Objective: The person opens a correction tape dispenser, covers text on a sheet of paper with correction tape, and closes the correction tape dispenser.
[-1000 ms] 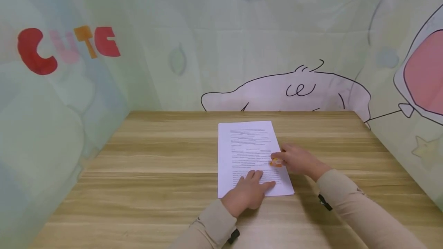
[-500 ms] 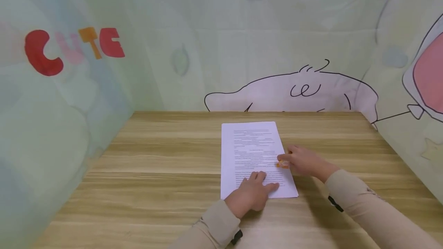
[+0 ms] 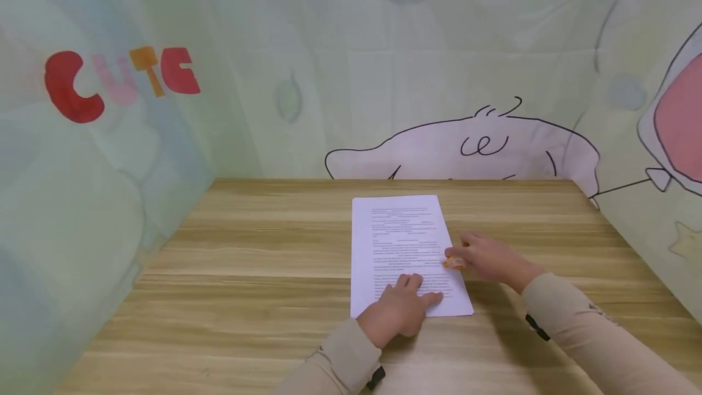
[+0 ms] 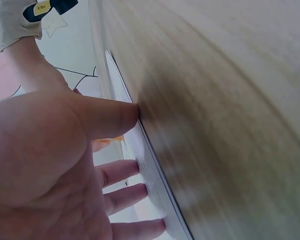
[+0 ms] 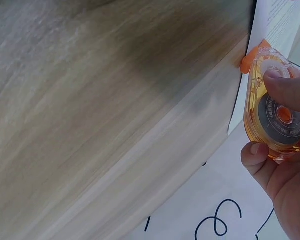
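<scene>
A stack of printed white paper [image 3: 363, 261] lies on the wooden table. My left hand [image 3: 396, 308] rests on its lower part with fingers spread; in the left wrist view the fingertips [image 4: 119, 171] touch the sheet and the thumb lies at its edge. An orange, see-through correction tape [image 3: 454, 263] is gripped between thumb and fingers of my right hand [image 3: 488, 258], near the paper's right edge. In the right wrist view the grey reel of the correction tape [image 5: 280, 120] shows, and its orange tip is at the paper. The exact contact at the tip is unclear.
The wooden table [image 3: 247, 273] spreads around the paper on all sides. Printed cloth walls stand behind it and at both sides, with red letters [image 3: 181, 71] on the left and a line-drawn animal [image 3: 428, 145] at the back.
My right hand has slid a little to the right across the paper with the correction tape. The left hand stays in place on the sheet, and the head view has shifted slightly.
</scene>
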`<state>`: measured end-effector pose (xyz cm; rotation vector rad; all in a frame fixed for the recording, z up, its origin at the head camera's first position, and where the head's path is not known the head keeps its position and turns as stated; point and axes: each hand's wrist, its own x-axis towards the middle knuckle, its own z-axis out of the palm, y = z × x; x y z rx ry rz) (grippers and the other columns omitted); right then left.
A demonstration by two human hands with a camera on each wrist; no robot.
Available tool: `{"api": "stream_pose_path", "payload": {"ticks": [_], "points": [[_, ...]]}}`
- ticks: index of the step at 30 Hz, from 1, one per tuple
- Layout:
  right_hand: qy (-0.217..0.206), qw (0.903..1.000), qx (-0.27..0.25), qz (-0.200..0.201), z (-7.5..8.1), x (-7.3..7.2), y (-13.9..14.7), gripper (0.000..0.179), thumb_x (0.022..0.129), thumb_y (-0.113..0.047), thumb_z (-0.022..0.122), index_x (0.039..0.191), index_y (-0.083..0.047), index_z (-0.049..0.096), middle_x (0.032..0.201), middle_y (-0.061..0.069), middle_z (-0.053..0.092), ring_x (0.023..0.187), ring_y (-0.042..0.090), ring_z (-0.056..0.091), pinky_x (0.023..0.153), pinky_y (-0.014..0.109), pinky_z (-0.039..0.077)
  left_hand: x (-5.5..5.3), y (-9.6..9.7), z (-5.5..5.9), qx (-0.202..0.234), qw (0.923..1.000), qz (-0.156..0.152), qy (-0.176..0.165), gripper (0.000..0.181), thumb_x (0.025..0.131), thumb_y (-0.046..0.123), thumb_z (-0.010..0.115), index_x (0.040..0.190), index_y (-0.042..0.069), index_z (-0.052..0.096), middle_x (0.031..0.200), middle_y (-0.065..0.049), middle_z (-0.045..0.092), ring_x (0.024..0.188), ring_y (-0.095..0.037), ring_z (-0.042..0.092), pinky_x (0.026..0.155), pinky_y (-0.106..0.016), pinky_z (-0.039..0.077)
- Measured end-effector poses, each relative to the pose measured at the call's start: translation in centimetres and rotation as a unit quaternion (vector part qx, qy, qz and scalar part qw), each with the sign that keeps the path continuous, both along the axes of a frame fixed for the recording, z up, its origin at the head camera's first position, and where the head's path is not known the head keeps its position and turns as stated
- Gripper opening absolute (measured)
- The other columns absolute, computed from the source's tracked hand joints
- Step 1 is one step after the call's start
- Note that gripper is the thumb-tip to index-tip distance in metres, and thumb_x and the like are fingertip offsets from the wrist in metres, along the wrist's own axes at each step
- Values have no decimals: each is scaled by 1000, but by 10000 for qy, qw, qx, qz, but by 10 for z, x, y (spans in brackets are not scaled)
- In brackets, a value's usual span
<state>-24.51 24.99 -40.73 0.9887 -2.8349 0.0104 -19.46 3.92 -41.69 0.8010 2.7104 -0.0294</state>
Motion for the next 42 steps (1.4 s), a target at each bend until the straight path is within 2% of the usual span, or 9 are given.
{"api": "stream_pose_path", "payload": {"ticks": [4, 7, 11, 16, 22, 26, 32, 37, 42], "points": [[26, 9999, -136, -19, -5, -1, 3, 22, 83, -17, 66, 105, -16, 68, 74, -2, 38, 63, 10, 33, 55, 20, 30, -1, -2, -2, 56, 10000, 30, -46, 50, 93, 25, 50, 134, 49, 38, 140, 2, 32, 128, -19, 31, 101, -41, 38], [-130, 9983, -552, -111, -11, -4, 6, 23, 83, -15, 66, 106, -13, 68, 72, -2, 38, 63, 9, 32, 56, 20, 30, -2, -4, -3, 119, 9999, 56, -55, 48, 93, 25, 50, 134, 49, 39, 140, 2, 33, 128, -19, 31, 100, -42, 38], [-452, 9905, -1215, -457, -14, -7, 8, 27, 84, -10, 63, 111, -10, 66, 74, -1, 44, 65, 11, 37, 58, 23, 33, -2, -7, -4, 141, 9999, -39, 41, 47, 93, 26, 50, 133, 48, 40, 140, 2, 33, 127, -18, 32, 99, -41, 39], [-725, 9795, -1674, -857, -7, -4, 4, 33, 84, -9, 61, 117, -12, 62, 85, 2, 53, 74, 15, 51, 64, 30, 43, -2, -8, -5, 181, 9990, -264, 303, 47, 93, 31, 50, 136, 45, 37, 144, 3, 32, 129, -18, 33, 101, -39, 37], [-757, 9815, -1619, -690, -2, 1, -7, 37, 84, -2, 60, 118, -13, 62, 83, 2, 51, 71, 12, 43, 61, 25, 38, 6, -17, -7, 189, 9991, -246, 287, 47, 93, 35, 48, 138, 43, 36, 146, 3, 32, 132, -20, 31, 100, -41, 38], [-870, 9788, -1684, -778, -5, 2, -11, 38, 84, -2, 61, 119, -15, 62, 92, 7, 57, 75, 14, 47, 64, 26, 42, 10, -25, -4, 295, 9995, -17, 124, 46, 93, 34, 49, 137, 39, 39, 147, 0, 32, 134, -22, 30, 103, -43, 35], [-865, 9793, -1730, -601, -9, 1, -19, 37, 84, -4, 62, 118, -17, 63, 108, 14, 62, 84, 18, 53, 71, 33, 45, 14, -38, 1, 319, 9993, 206, -18, 44, 93, 32, 50, 136, 36, 42, 148, -4, 31, 135, -25, 29, 106, -46, 32], [-687, 9863, -1457, -371, -9, 0, -30, 37, 84, -4, 62, 117, -19, 64, 100, 7, 61, 80, 14, 52, 67, 28, 44, 15, -42, 2, 324, 9993, 175, 26, 45, 93, 32, 49, 137, 36, 42, 148, -5, 30, 135, -25, 29, 102, -45, 36], [-536, 9887, -1391, 118, -7, -1, -48, 36, 82, -1, 62, 113, -19, 66, 89, -1, 57, 73, 9, 47, 64, 23, 42, 15, -43, 2, 231, 9997, 103, 18, 48, 90, 37, 53, 137, 37, 42, 148, -6, 30, 133, -26, 31, 95, -44, 43]]}}
